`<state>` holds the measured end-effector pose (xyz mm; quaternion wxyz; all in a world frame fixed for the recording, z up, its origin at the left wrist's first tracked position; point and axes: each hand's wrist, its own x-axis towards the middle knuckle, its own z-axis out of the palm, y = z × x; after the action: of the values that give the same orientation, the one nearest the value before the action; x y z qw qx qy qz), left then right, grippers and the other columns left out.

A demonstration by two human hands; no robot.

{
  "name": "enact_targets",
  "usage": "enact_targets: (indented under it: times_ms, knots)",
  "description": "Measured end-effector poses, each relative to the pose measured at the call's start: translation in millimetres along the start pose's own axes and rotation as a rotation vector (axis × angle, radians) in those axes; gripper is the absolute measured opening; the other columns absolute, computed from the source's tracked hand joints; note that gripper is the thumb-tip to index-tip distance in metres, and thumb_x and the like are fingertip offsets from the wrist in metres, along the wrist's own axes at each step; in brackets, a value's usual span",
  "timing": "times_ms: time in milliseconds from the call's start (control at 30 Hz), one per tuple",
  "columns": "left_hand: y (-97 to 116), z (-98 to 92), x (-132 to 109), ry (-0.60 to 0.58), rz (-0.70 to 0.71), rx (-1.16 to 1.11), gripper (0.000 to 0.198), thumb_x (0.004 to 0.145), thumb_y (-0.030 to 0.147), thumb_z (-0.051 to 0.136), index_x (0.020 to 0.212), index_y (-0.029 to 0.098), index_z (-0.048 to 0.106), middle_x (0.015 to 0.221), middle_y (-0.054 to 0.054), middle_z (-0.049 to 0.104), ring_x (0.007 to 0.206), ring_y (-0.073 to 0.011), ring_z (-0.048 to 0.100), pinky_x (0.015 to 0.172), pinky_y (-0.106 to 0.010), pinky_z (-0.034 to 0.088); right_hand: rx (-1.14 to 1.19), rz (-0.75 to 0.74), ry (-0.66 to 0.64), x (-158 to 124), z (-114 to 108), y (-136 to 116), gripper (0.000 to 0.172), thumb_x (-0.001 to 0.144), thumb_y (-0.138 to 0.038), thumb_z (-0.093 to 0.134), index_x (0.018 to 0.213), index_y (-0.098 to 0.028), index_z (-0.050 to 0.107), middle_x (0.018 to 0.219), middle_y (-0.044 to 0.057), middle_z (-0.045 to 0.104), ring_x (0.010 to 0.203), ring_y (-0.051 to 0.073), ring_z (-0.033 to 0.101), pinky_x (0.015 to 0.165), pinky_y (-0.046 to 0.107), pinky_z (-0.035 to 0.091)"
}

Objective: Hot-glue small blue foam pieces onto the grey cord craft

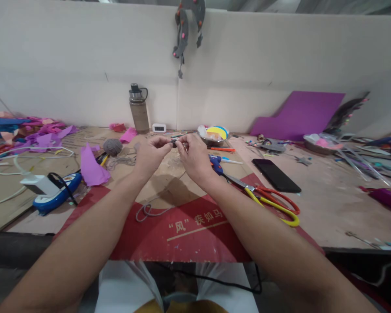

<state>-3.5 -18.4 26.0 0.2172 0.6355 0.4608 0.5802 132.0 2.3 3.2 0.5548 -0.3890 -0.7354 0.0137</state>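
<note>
My left hand (152, 155) and my right hand (194, 157) meet over the middle of the cardboard, fingertips pinched together. Between them is a small dark grey piece (173, 143), mostly covered by the fingers, so its kind is unclear. Below the hands, a loop of thin grey yarn (146, 211) lies on the red and brown cardboard (195, 243). A ball of grey yarn (112, 147) rests left of my left hand. Close to my right wrist are a blue glue gun (216, 164) and scissors (273, 200) with red and yellow handles.
A bottle (139, 111) and a small white clock (159, 128) stand at the wall. A black phone (276, 175) lies to the right. On the left are a blue power strip (57, 193), purple felt (93, 167) and coloured scraps (29, 132). Grey ornaments (182, 34) hang above.
</note>
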Motion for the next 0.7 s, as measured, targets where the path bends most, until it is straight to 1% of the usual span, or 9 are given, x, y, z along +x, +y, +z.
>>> enact_targets:
  times_ms: [200,400,533,633,700]
  knots:
    - [0.2,-0.4,1.0,-0.007,-0.002,0.020,0.004,0.069,0.019,0.065,0.067,0.015,0.065,0.055,0.003,0.057,0.050,-0.0080,0.047,0.048,-0.021,0.036,-0.023,0.012,-0.012,-0.4,-0.9,-2.1,0.010,0.088,-0.021,0.054,0.078,-0.020,0.050,0.085,0.005,0.060,0.080,0.016,0.053,0.074,0.031,0.042]
    - [-0.7,-1.1,1.0,-0.043,0.027,0.038,0.006,0.070,0.020,0.064,0.068,0.015,0.067,0.058,0.002,0.058,0.051,-0.0079,0.047,0.050,-0.022,0.037,-0.035,0.025,-0.016,-0.6,-1.9,-2.0,0.010,0.088,-0.021,0.054,0.078,-0.020,0.050,0.084,0.005,0.059,0.080,0.016,0.052,0.074,0.032,0.041]
    - [-0.6,-1.0,1.5,-0.059,0.014,-0.012,0.005,0.069,0.019,0.064,0.067,0.015,0.067,0.060,0.002,0.059,0.051,-0.0074,0.045,0.050,-0.022,0.037,-0.025,0.020,-0.011,-1.8,-2.6,-2.0,0.010,0.087,-0.021,0.054,0.078,-0.021,0.050,0.085,0.004,0.058,0.080,0.016,0.052,0.075,0.032,0.041]
    - [-4.1,-0.7,2.9,-0.082,0.008,-0.064,0.005,0.069,0.018,0.063,0.067,0.016,0.066,0.056,0.003,0.054,0.049,-0.0072,0.043,0.048,-0.022,0.034,0.004,0.042,-0.011,-1.9,-4.8,-3.8,0.008,0.086,-0.022,0.055,0.080,-0.021,0.051,0.085,0.004,0.058,0.079,0.016,0.051,0.074,0.032,0.041]
    - [-8.4,-0.6,3.9,-0.103,-0.004,-0.116,0.006,0.070,0.020,0.062,0.068,0.016,0.066,0.054,0.004,0.051,0.048,-0.0073,0.041,0.047,-0.023,0.033,0.042,0.084,-0.023,-0.8,-7.1,-5.6,0.004,0.086,-0.023,0.056,0.085,-0.020,0.053,0.084,0.003,0.058,0.077,0.015,0.051,0.072,0.031,0.040]
